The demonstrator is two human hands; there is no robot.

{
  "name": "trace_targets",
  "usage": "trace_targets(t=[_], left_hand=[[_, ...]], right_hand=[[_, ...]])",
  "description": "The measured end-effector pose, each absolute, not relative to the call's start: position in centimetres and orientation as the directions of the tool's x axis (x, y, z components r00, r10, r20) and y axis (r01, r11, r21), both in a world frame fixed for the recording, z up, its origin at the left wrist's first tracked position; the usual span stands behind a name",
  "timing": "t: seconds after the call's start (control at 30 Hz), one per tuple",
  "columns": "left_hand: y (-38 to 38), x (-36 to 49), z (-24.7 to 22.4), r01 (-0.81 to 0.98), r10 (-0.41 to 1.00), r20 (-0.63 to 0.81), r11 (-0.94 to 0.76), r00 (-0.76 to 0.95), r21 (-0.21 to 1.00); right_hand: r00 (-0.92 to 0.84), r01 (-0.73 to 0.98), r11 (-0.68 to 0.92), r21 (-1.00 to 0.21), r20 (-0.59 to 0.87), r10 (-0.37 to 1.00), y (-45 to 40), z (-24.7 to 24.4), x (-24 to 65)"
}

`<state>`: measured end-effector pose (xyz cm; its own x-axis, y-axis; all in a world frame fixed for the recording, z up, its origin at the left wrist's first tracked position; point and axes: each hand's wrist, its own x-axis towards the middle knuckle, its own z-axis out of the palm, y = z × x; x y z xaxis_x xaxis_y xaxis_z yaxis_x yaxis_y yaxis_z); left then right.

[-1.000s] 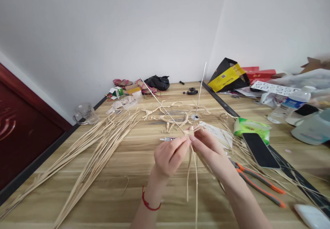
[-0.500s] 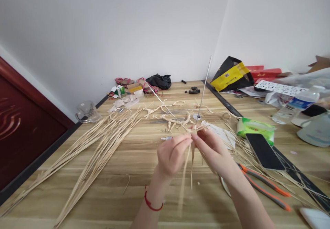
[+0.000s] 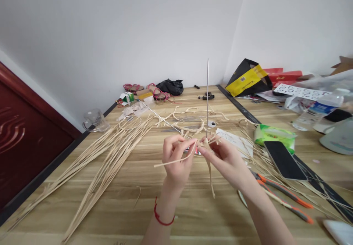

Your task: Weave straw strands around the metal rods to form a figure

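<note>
My left hand, with a red string bracelet at the wrist, pinches a pale straw strip whose loose end points left. Just to its right, my right hand grips a small straw-wrapped piece between thumb and fingers. From that piece one thin metal rod rises upright, and another metal rod slants off to the upper left. A second straw strip hangs below the right hand. Fingers hide much of the joint where the rods meet.
Bundles of straw spread over the table's left, near a glass mug. Braided branch-like pieces lie beyond my hands. To the right are pliers, a phone, a green tissue pack and a bottle.
The upright rod has swung left to nearly vertical, and the slanted one has tipped lower. The strip in my left hand, formerly hanging down, now points left. My hands have parted slightly.
</note>
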<state>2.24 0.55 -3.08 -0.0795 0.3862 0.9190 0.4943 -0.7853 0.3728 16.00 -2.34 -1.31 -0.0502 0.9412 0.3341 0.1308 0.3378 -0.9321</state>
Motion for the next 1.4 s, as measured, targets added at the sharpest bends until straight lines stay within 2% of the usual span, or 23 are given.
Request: trace_targets(t=[0.1, 0.2, 0.3, 0.57, 0.73, 0.93, 1.0, 1.07, 1.2, 1.3, 1.33, 1.4], left_hand=[[0.5, 2.4, -2.8, 0.408, 0.498, 0.862, -0.77, -0.096, 0.49], [0.2, 2.5, -2.3, 0.231, 0.662, 0.734, -0.699, -0.15, 0.677], [0.0, 2.4, -1.7, 0.1, 0.764, 0.626, -0.618, -0.158, 0.78], [-0.1, 1.7, -1.3, 0.114, 0.821, 0.565, -0.556, -0.077, 0.824], [-0.4, 1.8, -1.0, 0.093, 0.821, 0.562, -0.554, -0.105, 0.827], [-0.4, 1.8, -1.5, 0.001, 0.902, 0.429, -0.429, -0.042, 0.903], [-0.3, 1.7, -1.5, 0.007, 0.883, 0.469, -0.469, -0.025, 0.883], [-0.2, 1.5, -1.4, 0.046, 0.81, 0.586, -0.586, 0.025, 0.809], [0.0, 1.2, -1.4, 0.14, 0.53, 0.827, -0.848, 0.188, 0.511], [0.0, 1.3, -1.7, 0.203, 0.379, 0.873, -0.922, 0.306, 0.33], [0.0, 1.3, -1.8, 0.217, 0.362, 0.872, -0.928, 0.33, 0.304], [-0.1, 1.6, -1.9, 0.213, 0.4, 0.853, -0.914, 0.335, 0.345]], right_hand=[[-0.019, 0.157, 0.309, -0.938, 0.31, 0.95, -2.2, -1.5, 16.0], [-0.031, 0.174, 0.314, -0.933, 0.314, 0.949, -2.1, -1.9, 16.1], [-0.021, 0.219, 0.315, -0.924, 0.318, 0.948, -2.1, -2.0, 16.3], [0.008, 0.329, 0.34, -0.881, 0.362, 0.932, -2.2, -1.8, 16.3], [-0.002, 0.378, 0.339, -0.862, 0.365, 0.931, -2.1, -2.0, 16.3], [0.025, 0.385, 0.332, -0.861, 0.369, 0.929, -1.9, -2.2, 16.6], [0.052, 0.387, 0.33, -0.861, 0.378, 0.924, -1.8, -2.4, 16.7], [0.109, 0.385, 0.327, -0.863, 0.395, 0.912, -1.7, -2.5, 16.7], [0.212, 0.285, 0.355, -0.891, 0.419, 0.883, -1.7, -2.5, 16.8], [0.238, 0.196, 0.402, -0.894, 0.441, 0.865, -1.7, -2.3, 16.9], [0.24, 0.184, 0.415, -0.891, 0.45, 0.86, -1.6, -2.3, 16.9], [0.237, 0.179, 0.425, -0.887, 0.458, 0.857, -1.6, -2.2, 16.9]])
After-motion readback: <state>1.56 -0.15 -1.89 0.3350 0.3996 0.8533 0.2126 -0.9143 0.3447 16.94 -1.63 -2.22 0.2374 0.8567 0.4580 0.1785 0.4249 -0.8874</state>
